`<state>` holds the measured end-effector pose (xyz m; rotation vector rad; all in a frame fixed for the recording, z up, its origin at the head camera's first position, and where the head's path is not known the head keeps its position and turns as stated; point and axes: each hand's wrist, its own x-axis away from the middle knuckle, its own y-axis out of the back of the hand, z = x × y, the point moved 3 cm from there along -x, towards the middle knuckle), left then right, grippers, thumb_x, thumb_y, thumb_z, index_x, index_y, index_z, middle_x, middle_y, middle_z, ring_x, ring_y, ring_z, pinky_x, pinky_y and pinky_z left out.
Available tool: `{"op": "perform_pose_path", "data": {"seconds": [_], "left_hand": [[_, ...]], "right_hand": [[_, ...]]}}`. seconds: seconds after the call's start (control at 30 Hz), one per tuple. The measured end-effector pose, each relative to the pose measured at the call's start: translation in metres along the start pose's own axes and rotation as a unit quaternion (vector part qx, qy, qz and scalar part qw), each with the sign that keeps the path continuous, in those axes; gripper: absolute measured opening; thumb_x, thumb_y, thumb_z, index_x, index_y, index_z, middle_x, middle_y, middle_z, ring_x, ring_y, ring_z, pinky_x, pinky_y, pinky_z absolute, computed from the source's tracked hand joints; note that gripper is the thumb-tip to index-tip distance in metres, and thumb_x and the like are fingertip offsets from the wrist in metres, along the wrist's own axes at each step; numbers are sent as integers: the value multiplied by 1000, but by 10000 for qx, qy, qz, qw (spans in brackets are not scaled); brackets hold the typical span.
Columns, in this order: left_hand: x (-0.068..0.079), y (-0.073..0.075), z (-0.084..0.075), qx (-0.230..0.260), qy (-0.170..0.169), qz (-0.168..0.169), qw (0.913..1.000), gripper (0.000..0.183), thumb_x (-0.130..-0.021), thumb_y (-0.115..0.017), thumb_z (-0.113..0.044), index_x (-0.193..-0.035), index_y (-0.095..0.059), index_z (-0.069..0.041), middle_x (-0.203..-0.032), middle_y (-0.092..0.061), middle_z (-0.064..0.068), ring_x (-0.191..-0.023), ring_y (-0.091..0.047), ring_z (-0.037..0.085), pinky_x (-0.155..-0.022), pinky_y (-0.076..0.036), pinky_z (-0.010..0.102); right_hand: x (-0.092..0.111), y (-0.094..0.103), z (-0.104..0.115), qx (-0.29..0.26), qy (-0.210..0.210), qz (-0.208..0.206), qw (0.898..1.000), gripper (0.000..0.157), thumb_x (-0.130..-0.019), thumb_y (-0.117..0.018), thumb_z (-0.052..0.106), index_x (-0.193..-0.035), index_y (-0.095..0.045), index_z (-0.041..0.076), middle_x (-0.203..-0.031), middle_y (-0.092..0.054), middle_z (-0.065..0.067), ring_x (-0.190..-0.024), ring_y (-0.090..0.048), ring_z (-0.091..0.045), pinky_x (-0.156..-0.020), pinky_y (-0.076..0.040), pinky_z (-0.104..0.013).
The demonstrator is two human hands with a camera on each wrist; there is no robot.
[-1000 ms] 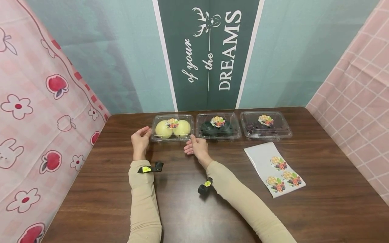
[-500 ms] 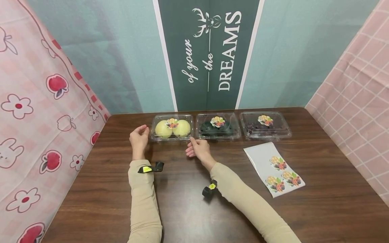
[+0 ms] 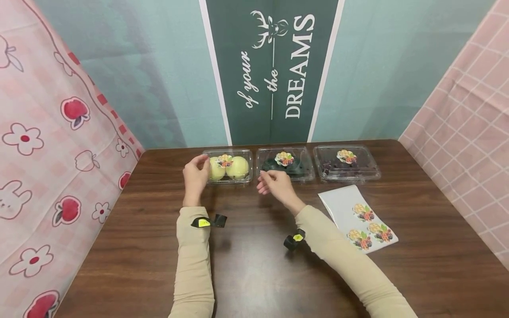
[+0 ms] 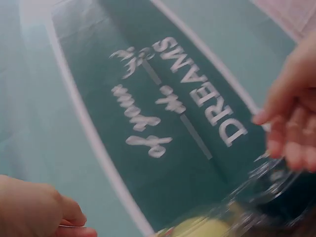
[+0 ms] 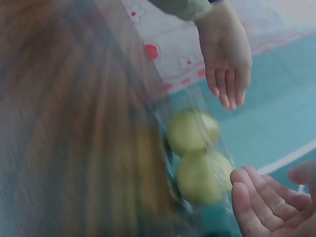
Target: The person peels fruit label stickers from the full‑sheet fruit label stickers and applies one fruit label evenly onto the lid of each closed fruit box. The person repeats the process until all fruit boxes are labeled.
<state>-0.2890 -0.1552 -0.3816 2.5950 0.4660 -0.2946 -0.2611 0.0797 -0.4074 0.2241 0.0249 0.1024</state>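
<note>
A clear plastic box (image 3: 245, 180) holds two round yellow-green fruits (image 3: 237, 168) and bears a fruit-print sticker (image 3: 225, 161) on its lid. My left hand (image 3: 195, 179) is in the air at the box's left end, hiding part of it, its fingers relaxed around nothing. The right wrist view shows that left hand (image 5: 228, 64) with fingers extended above the fruits. My right hand (image 3: 280, 187), loosely bent and holding nothing, hovers before the middle clear box (image 3: 306, 170), which has dark green contents and a similar sticker (image 3: 284, 159).
On the right, a third clear box (image 3: 367, 170) with dark purple contents also carries a sticker (image 3: 347, 157). A white sheet (image 3: 342, 203) with several fruit stickers lies before it, partly behind my right sleeve. Fabric curtains (image 3: 358, 88) border the brown table (image 3: 131, 229).
Both hands have shifted right and slightly up; the left now overlaps the left box's edge, and the right has gone from that box's corner to the middle box. The boxes stay put.
</note>
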Motion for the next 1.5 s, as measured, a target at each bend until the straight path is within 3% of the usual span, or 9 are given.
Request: {"op": "perform_pose_path", "data": {"seconds": [0.1,0.23,0.43,0.57,0.7,0.83,0.97,1.23,1.5], "left_hand": [[5,-14,-13,-104,-564,122,9983,26,-92,-59,-6,-114,-67,5,-111,-71,23,-102,-68,34,-87,-55,45],[11,-39,-29,-704,-1322,736,9860,28,-91,-59,-7,-116,-64,6,-112,-69,23,-104,-67,35,-93,-53,45],[11,-66,-51,-2377,-2140,1531,9350,44,-94,-60,-31,-131,-57,-5,-137,-58,15,-131,-53,31,-110,-41,47],[3,-72,-61,-3343,-2206,1772,8990,66,-92,-51,-57,-143,-46,-15,-154,-41,8,-146,-34,28,-117,-29,54],[-9,-76,-65,-3863,-1977,1972,8791,85,-86,-42,-75,-151,-31,-23,-163,-22,6,-153,-15,30,-119,-14,63],[-17,-77,-67,-4095,-1855,2005,8704,94,-81,-39,-82,-154,-21,-26,-165,-14,6,-154,-8,33,-117,-9,68],[-22,-78,-68,-4175,-1782,2053,8670,97,-79,-38,-84,-155,-16,-27,-165,-12,8,-153,-7,35,-116,-7,70],[-29,-78,-68,-4213,-1660,2153,8652,100,-78,-39,-85,-155,-15,-27,-165,-9,9,-153,-8,36,-114,-8,72],[-31,-78,-69,-4208,-1606,2248,8641,101,-78,-41,-85,-155,-16,-26,-165,-10,11,-153,-9,37,-113,-9,74]], "right_hand": [[-4,19,5,229,255,-211,9992,40,-101,-48,21,-100,-63,-16,-82,-72,-28,-53,-63,-3,-60,-59,-31],[-11,51,14,1095,858,-826,9868,34,-99,-52,20,-101,-66,-11,-84,-72,-26,-59,-69,-16,-62,-59,-32],[-19,99,21,2973,1432,-1622,9299,35,-97,-56,29,-110,-64,-2,-99,-72,-21,-87,-68,-33,-82,-53,-44],[-25,118,22,3837,1381,-1380,9026,48,-96,-56,39,-123,-59,0,-113,-67,-22,-102,-63,-37,-92,-49,-52],[-31,126,23,4586,1018,-923,8780,68,-92,-53,57,-140,-47,9,-139,-52,-23,-130,-46,-43,-107,-31,-64],[-37,131,23,5080,592,-553,8575,86,-85,-49,70,-151,-30,19,-158,-25,-22,-147,-17,-46,-105,-12,-80],[-42,135,24,5250,263,-367,8499,98,-79,-47,79,-155,-17,25,-163,-8,-21,-149,2,-49,-98,0,-86],[-44,138,28,5283,93,-331,8484,111,-70,-38,92,-156,-9,29,-164,-3,-20,-149,8,-49,-95,6,-87],[-44,141,29,5290,29,-280,8482,110,-71,-37,91,-156,-8,28,-163,0,-21,-148,10,-49,-95,10,-86]]}}
